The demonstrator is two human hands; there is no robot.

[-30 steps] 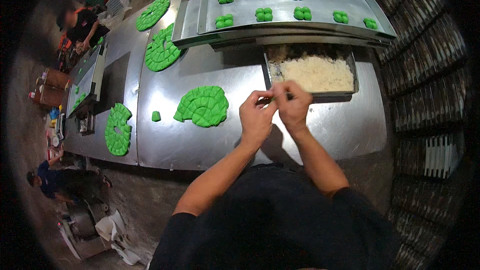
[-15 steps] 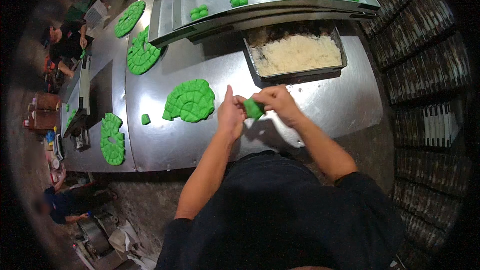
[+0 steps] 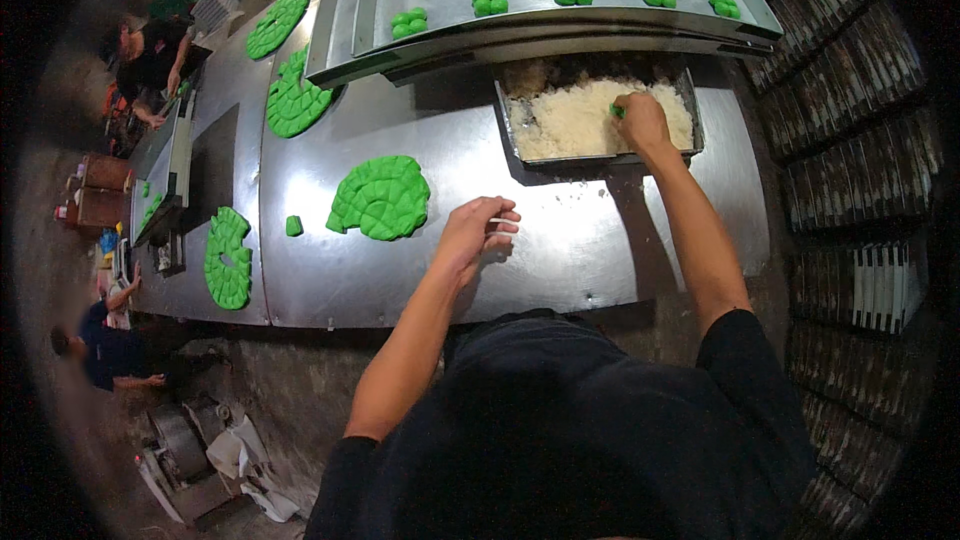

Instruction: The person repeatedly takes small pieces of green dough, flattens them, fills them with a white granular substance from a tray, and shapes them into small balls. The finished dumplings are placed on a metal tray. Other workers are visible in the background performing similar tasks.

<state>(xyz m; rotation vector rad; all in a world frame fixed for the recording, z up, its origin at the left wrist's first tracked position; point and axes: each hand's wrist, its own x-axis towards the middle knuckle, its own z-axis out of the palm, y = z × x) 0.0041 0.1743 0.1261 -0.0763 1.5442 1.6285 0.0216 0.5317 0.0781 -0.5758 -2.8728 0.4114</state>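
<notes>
My right hand [image 3: 644,125] reaches into a metal pan [image 3: 604,161] of pale crumbly filling [image 3: 565,120]. Its fingers are closed on a piece of green dough [image 3: 617,111], mostly hidden by the hand. Above the steel table, my left hand [image 3: 475,237] is open, with loosely curled fingers and nothing in them. To the left of it lies a round green dough slab [image 3: 382,198] scored into many pieces. One small loose dough piece [image 3: 293,226] sits just beyond that slab.
A long metal tray [image 3: 440,48] with several clusters of green dough balls stands behind the pan. More scored dough slabs [image 3: 229,258] lie at the left. Two people [image 3: 158,60] are at the far left. Stacked trays [image 3: 850,175] line the right side.
My right hand has left my left hand, carrying the green dough forward and right into the pan. My left hand has let go of the dough and stayed near its place.
</notes>
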